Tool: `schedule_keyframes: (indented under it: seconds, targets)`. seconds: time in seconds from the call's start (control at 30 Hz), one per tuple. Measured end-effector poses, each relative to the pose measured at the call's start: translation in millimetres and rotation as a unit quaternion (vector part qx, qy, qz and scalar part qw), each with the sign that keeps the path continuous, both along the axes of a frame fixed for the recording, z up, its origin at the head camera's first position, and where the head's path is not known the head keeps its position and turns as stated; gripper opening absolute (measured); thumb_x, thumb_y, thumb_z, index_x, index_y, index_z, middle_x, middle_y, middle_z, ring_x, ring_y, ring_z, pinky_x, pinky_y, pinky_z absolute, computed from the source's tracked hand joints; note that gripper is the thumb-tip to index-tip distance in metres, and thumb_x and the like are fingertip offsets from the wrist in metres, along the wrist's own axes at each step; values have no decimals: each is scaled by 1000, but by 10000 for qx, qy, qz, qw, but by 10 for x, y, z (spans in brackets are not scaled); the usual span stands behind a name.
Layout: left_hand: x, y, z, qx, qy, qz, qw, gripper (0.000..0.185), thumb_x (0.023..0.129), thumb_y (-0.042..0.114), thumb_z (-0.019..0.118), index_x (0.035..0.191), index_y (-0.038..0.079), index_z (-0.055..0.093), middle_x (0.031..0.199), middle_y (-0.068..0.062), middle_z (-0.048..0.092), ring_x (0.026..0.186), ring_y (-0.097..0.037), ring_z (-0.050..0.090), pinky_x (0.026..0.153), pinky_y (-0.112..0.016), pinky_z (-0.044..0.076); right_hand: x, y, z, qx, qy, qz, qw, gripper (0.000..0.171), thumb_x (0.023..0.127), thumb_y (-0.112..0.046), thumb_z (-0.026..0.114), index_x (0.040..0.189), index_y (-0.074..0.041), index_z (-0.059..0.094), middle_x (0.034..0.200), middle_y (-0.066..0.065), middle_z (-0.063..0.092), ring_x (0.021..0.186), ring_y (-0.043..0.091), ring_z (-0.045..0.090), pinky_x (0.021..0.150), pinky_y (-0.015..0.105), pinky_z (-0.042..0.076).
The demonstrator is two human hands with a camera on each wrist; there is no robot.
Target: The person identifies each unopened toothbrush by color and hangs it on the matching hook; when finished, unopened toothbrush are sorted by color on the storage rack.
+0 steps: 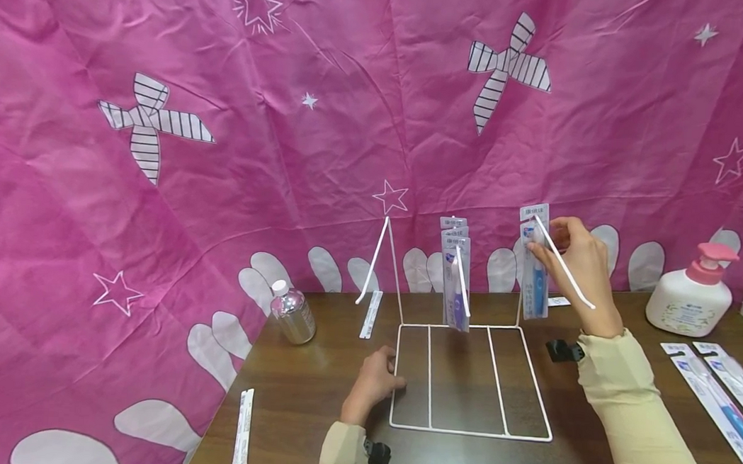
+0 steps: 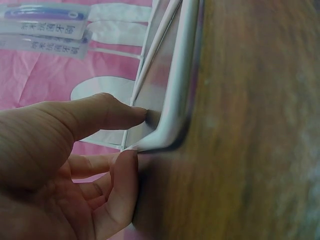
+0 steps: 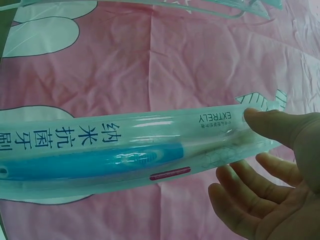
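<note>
1. The blue packaged toothbrush (image 1: 537, 292) is in a long, narrow, clear plastic blister, glossy and slightly wrinkled. The handle is smooth bright blue, the neck is pale; Chinese letters and the word "EXTRELY" are printed, with a small dark red label.
2. This package stands nearly vertical at the right prong of the wire rack (image 1: 504, 434). The prong slopes across in front of its upper part; if it goes through the hole, I cannot tell exactly.
3. The right hand (image 1: 577, 262) has its grip closed on the package near the upper end: the thumb is on one face, the forefinger is behind. The other fingers are bent and spread apart, and the blue handle lies below the grip.
4. The rack is of thin, round, white wire, with a rectangular base and rounded corners. The left hand (image 1: 373, 381) pinches the left side of this base, low at the desk (image 1: 309, 413).
5. On the middle prong hang several purple packaged toothbrushes (image 1: 447, 286), one behind another.
6. The desk has brown wood grain. At its right are a white pump bottle (image 1: 689, 301) with pink head and two packaged toothbrushes (image 1: 721, 413) lying flat; at its left, a shiny silver bottle (image 1: 295, 316) with white cap.
7. Behind hangs a creased pink cloth (image 1: 353, 117).
</note>
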State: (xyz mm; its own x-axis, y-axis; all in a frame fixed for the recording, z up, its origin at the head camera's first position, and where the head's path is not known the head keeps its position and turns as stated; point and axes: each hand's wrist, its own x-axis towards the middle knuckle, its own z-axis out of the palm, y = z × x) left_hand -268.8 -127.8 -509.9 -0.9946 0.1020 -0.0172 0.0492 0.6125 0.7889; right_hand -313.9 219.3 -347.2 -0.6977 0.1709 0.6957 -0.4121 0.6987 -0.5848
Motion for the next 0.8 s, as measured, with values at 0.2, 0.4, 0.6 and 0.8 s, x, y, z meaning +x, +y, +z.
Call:
schedule_keyframes:
  seconds: [0.2,0.4,0.6,0.8]
  targets:
    - [0,34,-20,16,24,-66,10000,50,73,-4,81,117,-8,58,79,-6,54,47,-10,53,44,-25,50,17,36,-16,-22,-119,-45,9999,44,83,-12,82,116,7,60,92,26,68,81,38,64,72,42,41]
    - [6,62,-40,-16,53,-94,9999,51,71,-5,81,117,-8,58,78,-6,54,46,-10,53,43,-25,50,27,69,-61,-34,-148,-36,9999,46,83,-11,82,117,8,58,95,27,68,83,40,65,74,45,42]
    - [0,62,-47,35,94,-152,9998,52,70,-6,79,117,-10,57,78,-7,53,46,-11,52,42,-26,50,26,108,-110,-11,-262,-28,9997,45,83,-11,81,117,8,58,95,27,68,83,40,64,74,45,42]
    - [-23,23,-36,25,113,-98,9999,51,69,-6,79,116,-10,57,79,-6,53,47,-10,52,42,-25,50,37,171,-251,91,-549,183,9983,41,85,-14,79,114,6,59,98,28,68,88,42,63,77,50,42]
